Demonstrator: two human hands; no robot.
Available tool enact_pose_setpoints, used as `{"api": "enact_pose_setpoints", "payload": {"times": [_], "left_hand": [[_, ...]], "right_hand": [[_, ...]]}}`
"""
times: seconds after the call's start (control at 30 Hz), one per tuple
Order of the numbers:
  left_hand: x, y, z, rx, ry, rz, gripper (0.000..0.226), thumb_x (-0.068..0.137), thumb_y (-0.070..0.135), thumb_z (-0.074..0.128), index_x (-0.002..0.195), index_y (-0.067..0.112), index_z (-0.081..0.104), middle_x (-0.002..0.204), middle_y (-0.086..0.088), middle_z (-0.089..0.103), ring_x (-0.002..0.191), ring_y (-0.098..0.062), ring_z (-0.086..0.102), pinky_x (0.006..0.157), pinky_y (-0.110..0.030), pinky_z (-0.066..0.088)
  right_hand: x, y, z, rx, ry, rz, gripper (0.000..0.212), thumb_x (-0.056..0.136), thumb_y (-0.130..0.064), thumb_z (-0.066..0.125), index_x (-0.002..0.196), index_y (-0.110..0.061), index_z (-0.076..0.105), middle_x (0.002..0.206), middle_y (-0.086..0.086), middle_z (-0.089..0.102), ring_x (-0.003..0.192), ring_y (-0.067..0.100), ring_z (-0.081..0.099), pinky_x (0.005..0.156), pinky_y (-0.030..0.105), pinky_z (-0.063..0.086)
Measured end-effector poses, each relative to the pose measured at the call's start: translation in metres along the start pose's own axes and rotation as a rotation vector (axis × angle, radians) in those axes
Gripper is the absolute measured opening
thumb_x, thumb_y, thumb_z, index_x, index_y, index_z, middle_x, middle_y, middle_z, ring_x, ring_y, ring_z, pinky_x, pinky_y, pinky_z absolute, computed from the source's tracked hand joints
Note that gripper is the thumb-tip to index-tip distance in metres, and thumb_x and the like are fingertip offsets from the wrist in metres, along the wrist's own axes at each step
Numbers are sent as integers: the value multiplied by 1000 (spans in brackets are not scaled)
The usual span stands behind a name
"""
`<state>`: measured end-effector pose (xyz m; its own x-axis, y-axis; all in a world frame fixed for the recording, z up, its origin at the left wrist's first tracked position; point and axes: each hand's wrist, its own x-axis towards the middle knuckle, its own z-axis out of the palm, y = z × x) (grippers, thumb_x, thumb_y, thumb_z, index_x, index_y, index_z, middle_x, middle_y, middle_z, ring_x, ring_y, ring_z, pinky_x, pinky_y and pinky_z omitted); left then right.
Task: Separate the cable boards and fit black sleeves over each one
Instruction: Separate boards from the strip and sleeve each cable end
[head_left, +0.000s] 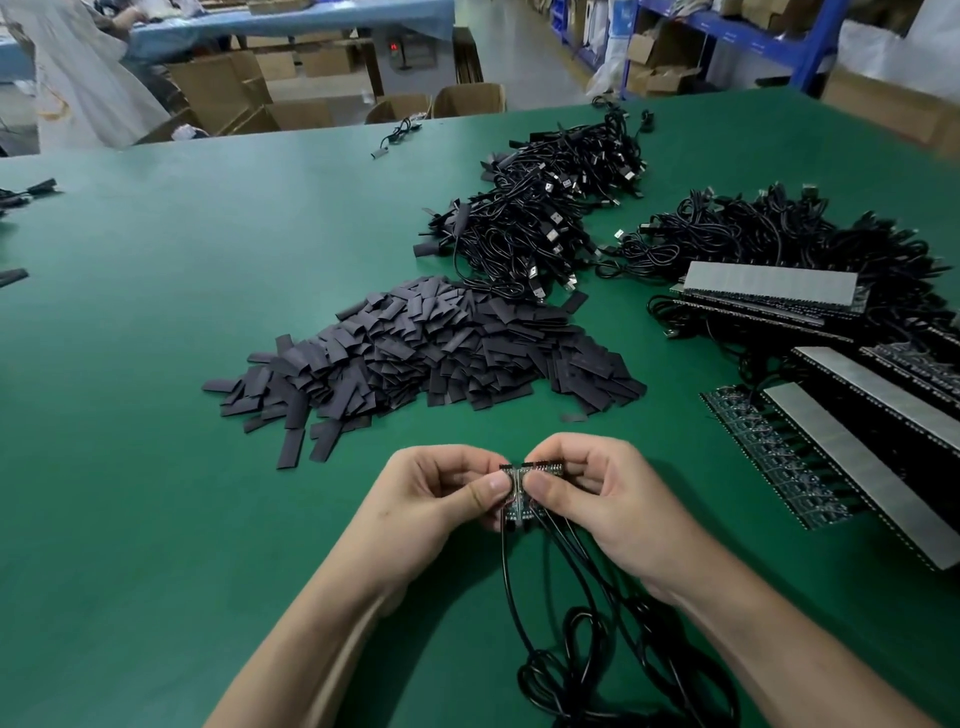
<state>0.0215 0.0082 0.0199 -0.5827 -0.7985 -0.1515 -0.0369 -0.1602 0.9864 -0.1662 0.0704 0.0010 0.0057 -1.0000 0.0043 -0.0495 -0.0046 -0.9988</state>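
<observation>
Over the green table (156, 364), my left hand (436, 499) and my right hand (613, 504) both pinch a small joined strip of cable boards (519, 483), thumbs pressed on either side of its middle. Black cables (571, 649) hang from the boards and coil toward the near edge. A large heap of flat black sleeves (431, 348) lies beyond my hands. Panels of unseparated boards (831, 441) with grey backing strips lie at the right.
Two piles of black USB cables sit at the back: one in the middle (545, 218), one at the right (779, 234). Stray sleeves lie at the left edge (13, 276). Cardboard boxes, blue shelving and a person in white stand beyond the table.
</observation>
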Motion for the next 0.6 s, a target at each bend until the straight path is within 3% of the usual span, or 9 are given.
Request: {"api": "enact_pose_setpoints", "payload": {"times": [0.17,0.27,0.3,0.37,0.43,0.5,0.6], "left_hand": [[1,1,-3,-42,10,-8,21,78,26,79,90,10,81,81,-13,75,67,-14,67,66,-20,55],[1,3,-9,-46,103,40,22,73,31,83,87,15,81,84,-10,77,71,-12,69,70,-22,57],[1,4,-12,-35,123,69,18,74,30,85,85,17,81,84,-7,77,71,-10,68,71,-21,57],[0,5,-14,-14,136,128,14,75,31,86,83,20,81,83,0,76,71,-6,65,71,-17,53],[1,6,-12,-15,138,161,8,77,27,82,82,22,80,82,2,75,74,-5,64,71,-16,51],[2,6,-7,15,135,189,4,79,22,78,82,21,80,83,0,75,77,-9,65,74,-18,52],[1,8,-3,66,123,224,10,85,23,72,86,17,80,82,2,74,78,-8,65,74,-17,51]], "right_hand": [[-1,-4,-2,13,19,39,10,89,-33,71,88,-25,75,81,-1,74,79,9,66,77,24,52],[-3,-7,-9,-316,133,-6,22,85,-49,68,86,-27,72,78,-3,71,70,11,65,68,33,53],[-5,-8,-9,-420,168,-49,24,84,-53,65,89,-30,72,82,-9,71,74,5,66,69,29,53],[-8,-11,-5,-559,193,-149,30,86,-57,62,104,-35,72,99,-20,69,100,0,64,85,17,47],[-8,-14,2,-644,179,-226,38,89,-61,58,109,-33,73,110,-24,65,116,0,57,102,25,41],[-8,-16,9,-595,154,-252,36,90,-58,61,102,-27,76,108,-21,67,116,3,58,104,34,43],[-10,-20,16,-383,77,-193,21,95,-41,68,87,-24,76,94,-9,73,100,11,68,94,39,51]]}}
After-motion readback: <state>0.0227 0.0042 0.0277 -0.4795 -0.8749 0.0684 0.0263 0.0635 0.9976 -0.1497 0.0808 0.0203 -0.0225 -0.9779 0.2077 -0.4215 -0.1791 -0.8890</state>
